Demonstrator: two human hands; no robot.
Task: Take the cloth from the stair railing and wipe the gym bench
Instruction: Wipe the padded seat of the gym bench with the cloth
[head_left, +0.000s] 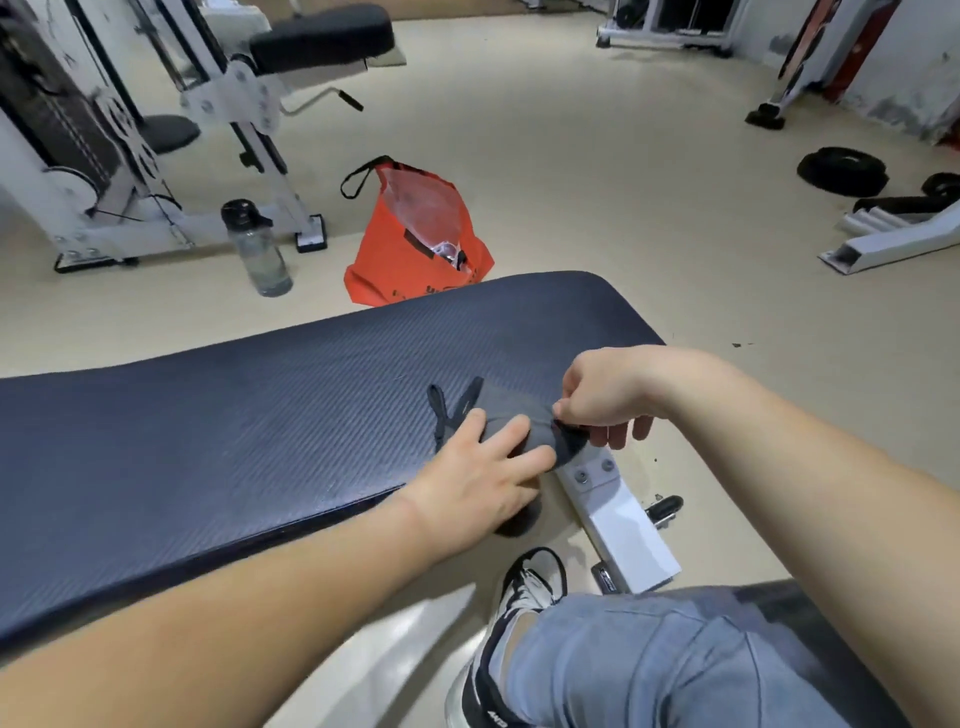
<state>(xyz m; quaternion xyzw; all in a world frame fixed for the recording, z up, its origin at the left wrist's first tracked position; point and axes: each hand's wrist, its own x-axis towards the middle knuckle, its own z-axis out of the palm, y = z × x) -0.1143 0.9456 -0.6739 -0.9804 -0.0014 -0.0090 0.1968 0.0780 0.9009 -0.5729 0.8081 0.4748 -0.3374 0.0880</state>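
Note:
A dark blue ribbed gym bench pad (249, 415) runs from the left edge to the middle of the view. A dark grey cloth (511, 410) with black straps lies bunched on the pad near its front right edge. My left hand (483, 475) presses flat on the cloth's near side, fingers spread over it. My right hand (605, 392) pinches the cloth's right end between thumb and fingers, just past the pad's edge.
The bench's white metal frame (618, 514) sticks out below the hands, beside my shoe and jeans-clad knee (649, 660). On the beige floor behind stand an orange bag (410, 244), a water bottle (257, 249) and a white weight machine (130, 130). Weight plates (841, 171) lie at right.

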